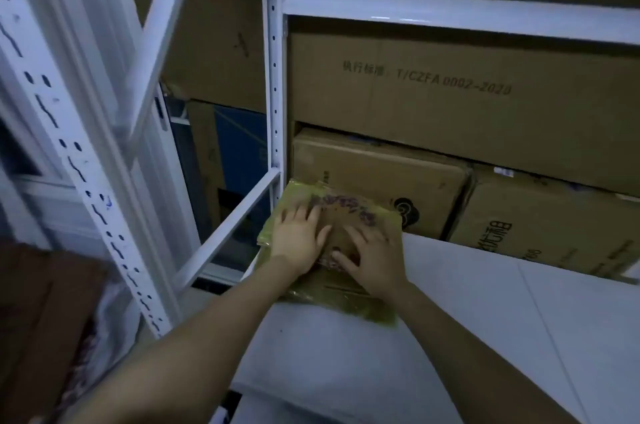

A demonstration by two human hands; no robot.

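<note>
One green packet (349, 307), left hand (299, 237) and right hand (372, 259) flat on it, carton (450, 101) reading T/CZFA 0002-2020

The flat packet (346, 299) is yellow-green plastic with a brownish middle and purple speckled print. The shelf board (485, 337) is pale white, the rack upright (275, 77) white with dark holes, the cartons (450, 101) brown with dark lettering.

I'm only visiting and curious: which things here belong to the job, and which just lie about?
In the job: yellow-green packet, left hand and right hand resting on it.
Lying about: cardboard boxes behind, white shelf board, white rack post.
</note>
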